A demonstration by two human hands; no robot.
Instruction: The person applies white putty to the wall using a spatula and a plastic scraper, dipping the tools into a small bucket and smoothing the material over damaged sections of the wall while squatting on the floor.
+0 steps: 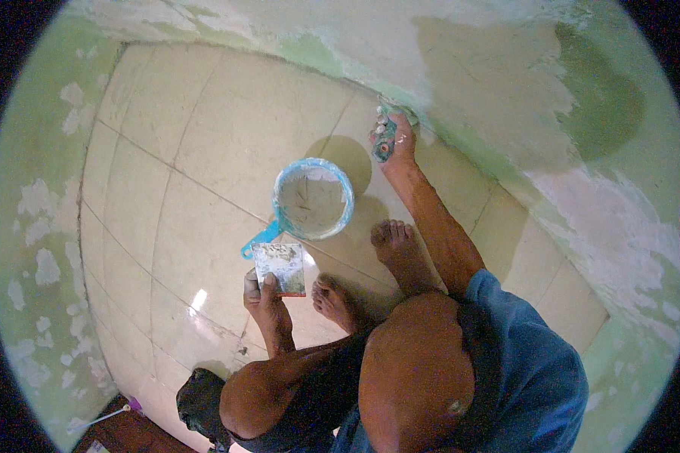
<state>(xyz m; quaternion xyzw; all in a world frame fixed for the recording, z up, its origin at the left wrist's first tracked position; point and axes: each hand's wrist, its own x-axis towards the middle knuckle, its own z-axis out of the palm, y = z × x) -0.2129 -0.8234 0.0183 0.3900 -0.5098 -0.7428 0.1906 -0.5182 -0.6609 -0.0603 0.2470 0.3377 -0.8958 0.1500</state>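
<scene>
My left hand [264, 298] grips a small square flat board [279, 264] with white-grey smears and a red lower edge, just below a light-blue handled pail [313, 164] of grey-beige paste. The pail stands on the tiled floor, its blue handle [255, 240] toward the lower left. My right hand [397, 143] grips a putty knife [384, 136] with a smeared, greenish grip at the foot of the patched green-and-white wall, right of the pail. The blade is partly hidden and smeared; whether it touches the wall I cannot tell.
Pale tiles [189, 151] meet patched walls at the left [41, 226] and upper right [491, 83]. My bare feet [332, 302] and bent knees are below the pail. At lower left are a dark bundle [196, 400] and a brown surface [140, 430] with a purple item.
</scene>
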